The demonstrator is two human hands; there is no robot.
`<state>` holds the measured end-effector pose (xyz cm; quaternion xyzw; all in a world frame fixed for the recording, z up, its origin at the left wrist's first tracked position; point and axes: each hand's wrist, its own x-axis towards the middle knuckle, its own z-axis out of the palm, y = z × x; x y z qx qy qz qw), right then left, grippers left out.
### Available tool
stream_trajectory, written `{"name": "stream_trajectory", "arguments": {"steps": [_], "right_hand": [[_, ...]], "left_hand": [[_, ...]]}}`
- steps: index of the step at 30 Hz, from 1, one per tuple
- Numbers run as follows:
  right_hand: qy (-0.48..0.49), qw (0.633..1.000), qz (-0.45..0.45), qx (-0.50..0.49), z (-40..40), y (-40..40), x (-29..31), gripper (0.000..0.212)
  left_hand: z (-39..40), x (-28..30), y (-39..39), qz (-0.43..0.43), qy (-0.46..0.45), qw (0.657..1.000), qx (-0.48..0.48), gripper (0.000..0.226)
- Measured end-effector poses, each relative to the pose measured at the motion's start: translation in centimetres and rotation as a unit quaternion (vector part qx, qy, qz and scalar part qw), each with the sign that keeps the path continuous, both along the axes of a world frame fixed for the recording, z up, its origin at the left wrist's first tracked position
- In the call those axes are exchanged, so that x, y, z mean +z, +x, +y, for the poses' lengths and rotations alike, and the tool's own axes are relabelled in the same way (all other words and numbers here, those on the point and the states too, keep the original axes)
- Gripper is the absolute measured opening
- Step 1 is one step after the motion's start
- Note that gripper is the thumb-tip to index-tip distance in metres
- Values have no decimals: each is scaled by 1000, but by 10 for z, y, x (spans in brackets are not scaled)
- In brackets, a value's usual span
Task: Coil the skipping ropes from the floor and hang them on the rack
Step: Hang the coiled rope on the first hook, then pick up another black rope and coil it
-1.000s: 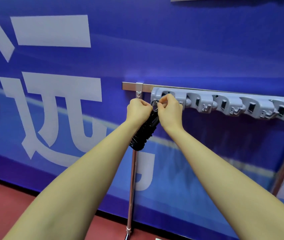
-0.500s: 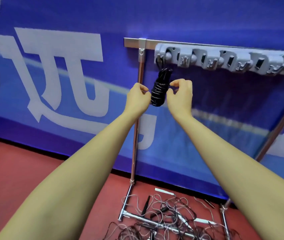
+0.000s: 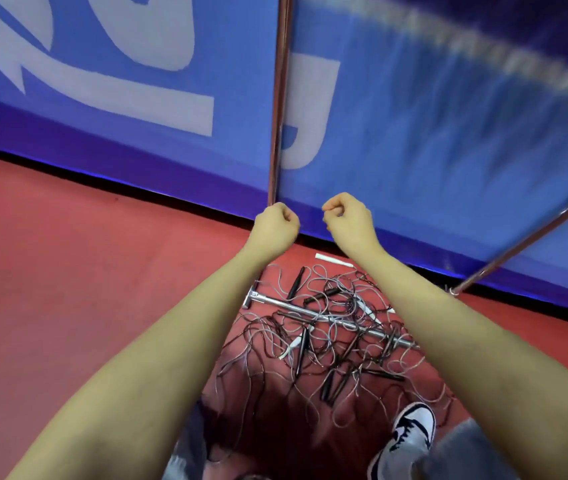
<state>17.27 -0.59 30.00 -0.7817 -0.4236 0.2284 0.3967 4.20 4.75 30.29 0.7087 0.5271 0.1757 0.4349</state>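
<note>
A tangle of thin skipping ropes (image 3: 331, 344) with black and white handles lies on the red floor, draped over the rack's chrome base bar (image 3: 320, 318). My left hand (image 3: 275, 226) and my right hand (image 3: 348, 218) hover side by side above the pile, both with fingers curled and holding nothing. The rack's left upright (image 3: 279, 98) rises just behind my left hand. The hook bar and the coiled rope hung on it are out of view above.
A blue banner wall (image 3: 431, 150) with white lettering stands right behind the rack. A second chrome rack leg (image 3: 525, 244) slants in at the right. My white and black shoe (image 3: 410, 434) stands at the edge of the rope pile. Red floor (image 3: 85, 271) spreads to the left.
The coiled black rope was left hanging on the rack's hook. Both hands let go and dropped, fingers curling. The view tilted down from the hooks to the ropes on the floor.
</note>
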Motion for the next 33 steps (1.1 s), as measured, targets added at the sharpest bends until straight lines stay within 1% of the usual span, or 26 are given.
{"name": "stream_trajectory", "arguments": {"steps": [3, 8, 12, 14, 16, 18, 20, 21, 22, 23, 24, 25, 26, 28, 31, 33], "right_hand": [[-59, 998, 2, 14, -1, 2, -69, 21], [-151, 985, 8, 81, -5, 2, -196, 19], [-227, 964, 10, 140, -5, 2, -281, 22], [-265, 948, 6, 176, -4, 4, -313, 25], [-319, 922, 4, 220, -2, 4, -340, 36], [-372, 893, 24, 253, -1, 0, -366, 49], [-415, 865, 36, 279, -3, -4, -385, 55], [-428, 856, 31, 289, -4, -6, -392, 51], [-423, 857, 15, 293, -5, -7, -394, 41], [-399, 872, -1, 283, -5, -7, -390, 28], [-358, 897, -5, 259, -5, -6, -384, 16], [-310, 922, 5, 231, -5, -5, -376, 10], [-268, 940, 17, 211, -5, -4, -364, 10], [-207, 959, 24, 192, -4, -3, -337, 11], [-144, 980, 6, 139, -4, -2, -295, 7], [-120, 988, 10, 94, -4, -2, -264, 5]], "left_hand": [[1, -66, -1, 33, -22, 999, -4, 24], [-3, -188, -8, 90, -75, 993, -25, 8], [-3, -267, -17, 123, -101, 986, -48, 13], [-1, -300, -19, 143, -115, 981, -67, 12], [-1, -329, -18, 162, -128, 974, -95, 13], [-2, -354, -17, 173, -133, 969, -116, 22], [-6, -373, -16, 181, -133, 966, -133, 33], [-8, -379, -16, 187, -132, 963, -143, 37], [-9, -384, -17, 196, -133, 959, -155, 40], [-9, -386, -17, 209, -132, 954, -168, 41], [-10, -386, -17, 220, -127, 950, -181, 40], [-10, -384, -17, 223, -120, 949, -190, 37], [-11, -378, -17, 218, -110, 951, -190, 32], [-8, -358, -13, 193, -81, 963, -171, 18], [1, -311, -6, 137, -65, 983, -105, 16], [9, -273, -4, 117, -31, 988, -95, 17]]}}
